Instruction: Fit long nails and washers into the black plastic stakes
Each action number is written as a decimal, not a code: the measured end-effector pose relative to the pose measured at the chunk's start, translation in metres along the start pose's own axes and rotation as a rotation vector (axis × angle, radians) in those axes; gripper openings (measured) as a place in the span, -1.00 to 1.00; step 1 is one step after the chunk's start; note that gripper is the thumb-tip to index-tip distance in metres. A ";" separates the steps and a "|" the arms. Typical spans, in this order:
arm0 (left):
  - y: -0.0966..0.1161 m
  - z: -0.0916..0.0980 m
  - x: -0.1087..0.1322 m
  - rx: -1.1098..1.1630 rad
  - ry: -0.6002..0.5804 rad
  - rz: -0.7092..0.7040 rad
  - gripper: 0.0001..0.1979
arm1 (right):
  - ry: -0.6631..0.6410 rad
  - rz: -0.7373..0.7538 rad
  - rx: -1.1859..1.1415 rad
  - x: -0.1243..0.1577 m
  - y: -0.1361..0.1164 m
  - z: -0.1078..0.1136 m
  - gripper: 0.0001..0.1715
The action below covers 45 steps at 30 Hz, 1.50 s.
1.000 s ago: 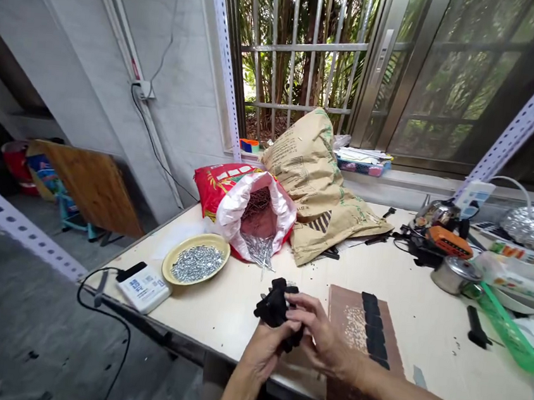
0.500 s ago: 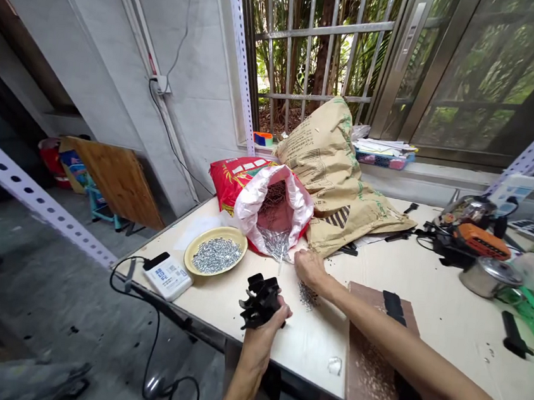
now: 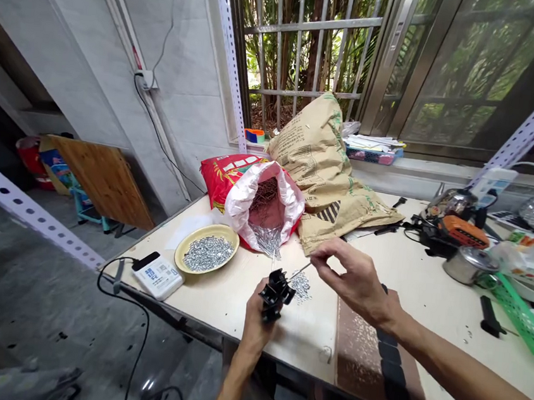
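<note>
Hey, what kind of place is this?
Likely a small home workshop. On the table are an open bag of nails and a dish of small metal pieces. The left hand holds a black part, and the right hand holds a nail.

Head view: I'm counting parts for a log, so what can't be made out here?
- Black clip bundle: the left hand wraps its lower end, so the pieces cannot be counted.
- Thin pin in the right hand: too thin to tell whether its tip enters the bundle.
- Brown sack print: too small to read.
- Green basket: cut off by the right edge.
</note>
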State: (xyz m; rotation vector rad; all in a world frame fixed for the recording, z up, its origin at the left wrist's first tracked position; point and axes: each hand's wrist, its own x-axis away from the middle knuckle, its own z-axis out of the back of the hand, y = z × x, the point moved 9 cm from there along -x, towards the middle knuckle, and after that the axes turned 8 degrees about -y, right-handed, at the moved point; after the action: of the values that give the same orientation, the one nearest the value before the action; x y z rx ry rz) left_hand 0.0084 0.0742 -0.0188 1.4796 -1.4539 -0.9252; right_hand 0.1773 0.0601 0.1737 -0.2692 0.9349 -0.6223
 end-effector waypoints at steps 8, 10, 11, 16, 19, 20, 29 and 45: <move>0.022 -0.019 0.010 -0.354 -0.138 -0.197 -0.74 | -0.026 0.012 -0.063 -0.007 -0.001 -0.013 -0.93; 0.019 -0.017 0.010 -0.339 -0.144 -0.207 -0.72 | -0.072 0.001 -0.076 -0.009 0.003 -0.020 -0.95; 0.016 -0.014 0.010 -0.322 -0.133 -0.202 -0.72 | -0.090 0.012 -0.075 -0.010 0.003 -0.023 -0.95; -0.003 0.007 0.007 -0.159 -0.042 -0.092 -0.71 | -0.118 0.101 0.002 -0.014 0.002 -0.040 -0.89; -0.014 0.018 0.009 0.005 0.029 0.002 -0.68 | -0.133 0.043 0.005 -0.018 0.009 -0.048 -0.87; -0.017 0.021 0.010 0.041 0.051 0.025 -0.66 | -0.166 -0.001 -0.024 -0.020 0.014 -0.052 -0.89; -0.015 0.032 0.006 -0.100 0.073 -0.047 -0.64 | -0.254 0.107 0.032 -0.019 0.009 -0.063 -0.88; 0.003 0.020 0.014 -0.244 0.107 0.035 -0.60 | -0.567 0.051 0.548 -0.004 0.106 -0.144 -0.79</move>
State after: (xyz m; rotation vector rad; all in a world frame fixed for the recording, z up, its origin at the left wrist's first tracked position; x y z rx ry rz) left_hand -0.0105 0.0594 -0.0228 1.2997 -1.2388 -0.9503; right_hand 0.0985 0.1533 0.0429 0.0737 0.2063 -0.6820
